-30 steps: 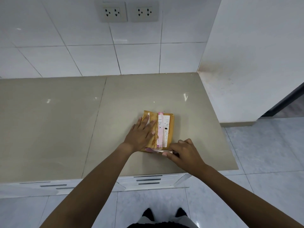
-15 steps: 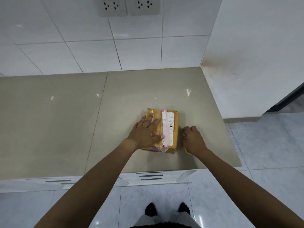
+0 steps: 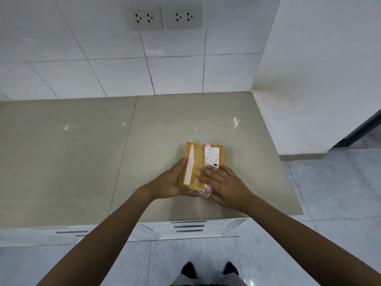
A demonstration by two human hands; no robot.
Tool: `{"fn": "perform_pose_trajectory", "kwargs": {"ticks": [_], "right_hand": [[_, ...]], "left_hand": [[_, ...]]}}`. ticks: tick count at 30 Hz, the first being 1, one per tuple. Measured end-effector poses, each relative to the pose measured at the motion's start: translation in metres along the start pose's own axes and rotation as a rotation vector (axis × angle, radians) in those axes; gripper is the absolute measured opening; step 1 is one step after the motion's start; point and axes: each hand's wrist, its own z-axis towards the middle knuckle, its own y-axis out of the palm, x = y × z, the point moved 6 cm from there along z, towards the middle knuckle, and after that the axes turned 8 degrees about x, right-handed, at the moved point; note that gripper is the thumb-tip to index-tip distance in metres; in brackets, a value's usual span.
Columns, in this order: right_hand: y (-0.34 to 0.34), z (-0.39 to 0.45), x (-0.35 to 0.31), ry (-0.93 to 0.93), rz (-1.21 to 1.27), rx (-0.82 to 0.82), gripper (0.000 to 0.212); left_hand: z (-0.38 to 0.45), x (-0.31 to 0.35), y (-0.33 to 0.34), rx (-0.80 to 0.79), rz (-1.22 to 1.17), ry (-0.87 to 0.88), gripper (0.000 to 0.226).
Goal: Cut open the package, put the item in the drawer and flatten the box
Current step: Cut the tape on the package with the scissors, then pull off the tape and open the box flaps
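A small brown cardboard package [image 3: 198, 157] with a white label and pink tape lies on the beige countertop [image 3: 82, 162], right of the middle. My left hand [image 3: 171, 182] cups its near left side, thumb along the left edge. Flat on the near right part of its top lies my right hand [image 3: 222, 182], fingers spread over the label. A loose bit of clear tape sticks out at the package's near edge. No cutter is visible in either hand.
White drawer fronts with dark handle slots [image 3: 188, 226] run under the counter's front edge. A white side wall [image 3: 309, 79] bounds the counter on the right. Two wall sockets [image 3: 162, 17] sit on the tiled back wall. My shoes show on the floor below.
My right hand has come from the package's right side onto its top. My left hand slid off the top to grip the left side. The yellow thing under the right hand is gone from sight.
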Motion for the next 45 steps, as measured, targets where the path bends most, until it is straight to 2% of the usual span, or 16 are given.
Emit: {"fn": "perform_pose_trajectory", "kwargs": {"ticks": [3, 7, 10, 14, 16, 20, 23, 31, 37, 42, 45], "right_hand": [[-0.005, 0.007, -0.011, -0.045, -0.021, 0.111, 0.041], [-0.008, 0.015, -0.02, 0.04, 0.051, 0.128, 0.038], [-0.01, 0.02, -0.013, 0.305, 0.306, 0.153, 0.04], [-0.013, 0.019, 0.012, 0.788, 0.868, 0.273, 0.027], [-0.013, 0.021, 0.017, 0.882, 0.974, 0.27, 0.026], [-0.014, 0.024, 0.021, 0.932, 1.05, 0.275, 0.028], [-0.015, 0.023, 0.025, 0.966, 1.088, 0.334, 0.031], [-0.029, 0.024, 0.046, 1.089, 1.245, 0.499, 0.037], [-0.049, 0.025, 0.062, 1.076, 1.246, 0.555, 0.041], [-0.068, 0.011, 0.108, 1.229, 1.316, 0.751, 0.028], [-0.08, -0.013, 0.14, 1.346, 1.276, 0.956, 0.024]], "left_hand": [[0.0, -0.001, -0.006, 0.03, 0.107, 0.003, 0.099], [-0.008, -0.006, 0.002, 0.052, 0.411, -0.033, 0.107], [-0.014, -0.009, 0.012, 0.053, 0.462, -0.111, 0.115], [-0.013, -0.013, 0.015, 0.049, 0.472, -0.183, 0.117], [-0.008, -0.015, 0.014, 0.012, 0.43, -0.253, 0.119], [0.004, -0.002, 0.02, 0.079, 0.474, -0.322, 0.131], [0.006, 0.009, 0.033, 0.133, 0.609, -0.302, 0.124], [0.007, 0.008, 0.033, 0.149, 0.668, -0.314, 0.126], [0.007, 0.007, 0.033, 0.159, 0.676, -0.297, 0.127], [0.007, 0.008, 0.033, 0.163, 0.672, -0.297, 0.128], [0.007, 0.006, 0.033, 0.168, 0.671, -0.299, 0.127]]}}
